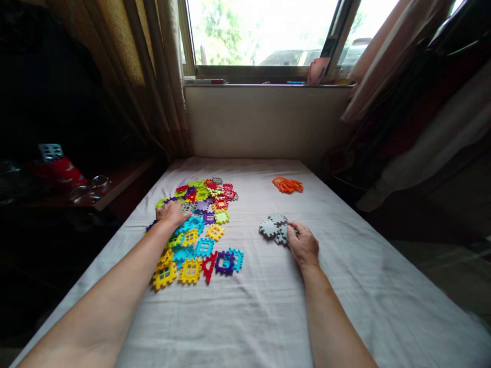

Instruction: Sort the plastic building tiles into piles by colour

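Observation:
My left hand (171, 211) rests on a heap of plastic interlocking tiles, its thumb spread apart from the fingers; the fingertips are partly hidden. Around it lie toothed tiles in several colours: a purple tile (209, 217), a blue tile (204, 247), a yellow tile (190, 271) and a red triangular piece (209, 267). To the right, my right hand (304, 244) is closed at the edge of a small group of grey toothed pieces (268, 228), thumb and fingers on a grey piece that is mostly covered.
A small pile of orange pieces (287, 185) lies farther back on the sheet-covered surface (249, 322). At the left, a side table (126, 180) holds eyeglasses (91, 189) and a red container (65, 174). A pink cup (317, 70) stands on the windowsill. Curtains hang on both sides.

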The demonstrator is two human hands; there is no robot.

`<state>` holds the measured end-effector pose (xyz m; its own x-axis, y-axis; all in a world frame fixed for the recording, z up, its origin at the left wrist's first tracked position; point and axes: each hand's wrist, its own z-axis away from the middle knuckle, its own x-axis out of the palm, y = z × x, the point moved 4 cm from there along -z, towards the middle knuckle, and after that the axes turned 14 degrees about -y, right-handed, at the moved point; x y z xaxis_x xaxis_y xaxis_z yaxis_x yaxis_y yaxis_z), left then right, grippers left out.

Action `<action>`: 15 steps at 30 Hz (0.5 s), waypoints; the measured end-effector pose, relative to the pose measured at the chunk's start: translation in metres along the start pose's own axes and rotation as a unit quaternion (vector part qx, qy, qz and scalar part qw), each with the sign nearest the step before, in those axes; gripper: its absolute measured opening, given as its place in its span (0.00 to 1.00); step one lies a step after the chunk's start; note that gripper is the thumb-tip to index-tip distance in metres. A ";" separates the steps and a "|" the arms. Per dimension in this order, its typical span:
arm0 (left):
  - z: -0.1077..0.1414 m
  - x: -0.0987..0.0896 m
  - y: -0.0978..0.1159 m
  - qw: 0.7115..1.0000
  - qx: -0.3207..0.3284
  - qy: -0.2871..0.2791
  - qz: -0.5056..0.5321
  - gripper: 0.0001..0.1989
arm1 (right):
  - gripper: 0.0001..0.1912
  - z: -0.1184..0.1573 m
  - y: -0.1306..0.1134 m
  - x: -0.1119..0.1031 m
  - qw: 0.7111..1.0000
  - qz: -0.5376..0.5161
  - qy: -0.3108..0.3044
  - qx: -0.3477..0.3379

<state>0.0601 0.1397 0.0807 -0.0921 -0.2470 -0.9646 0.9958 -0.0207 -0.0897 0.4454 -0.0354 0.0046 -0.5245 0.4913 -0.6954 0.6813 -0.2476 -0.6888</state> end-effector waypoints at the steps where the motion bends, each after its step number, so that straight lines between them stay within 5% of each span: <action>1: 0.000 0.000 0.000 1.000 0.000 0.001 0.000 0.26 | 0.19 0.000 0.001 0.000 1.000 -0.002 0.001 -0.003; 5: 0.004 -0.008 -0.003 0.999 0.022 0.032 0.016 0.28 | 0.20 -0.001 0.003 -0.002 0.999 -0.016 0.024 -0.015; 8: 0.017 -0.014 -0.002 0.983 0.094 0.064 0.147 0.31 | 0.19 -0.003 0.002 -0.006 0.998 -0.030 0.052 -0.013; 10: 0.032 -0.009 0.010 0.939 0.187 0.038 0.287 0.30 | 0.19 -0.002 -0.003 -0.010 0.997 -0.030 0.072 -0.018; 12: 0.051 0.002 0.032 0.865 0.282 -0.031 0.414 0.30 | 0.18 0.000 -0.013 -0.013 0.996 -0.029 0.079 -0.040; 15: 0.080 0.026 0.071 0.771 0.324 -0.146 0.528 0.34 | 0.17 0.007 -0.035 -0.010 0.993 -0.046 0.039 -0.105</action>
<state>0.1287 0.0544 0.0690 0.6808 -0.6636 -0.3102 0.3166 -0.1153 0.9415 0.4227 -0.0374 0.0340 -0.5536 0.5684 -0.6086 0.7284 -0.0239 -0.6848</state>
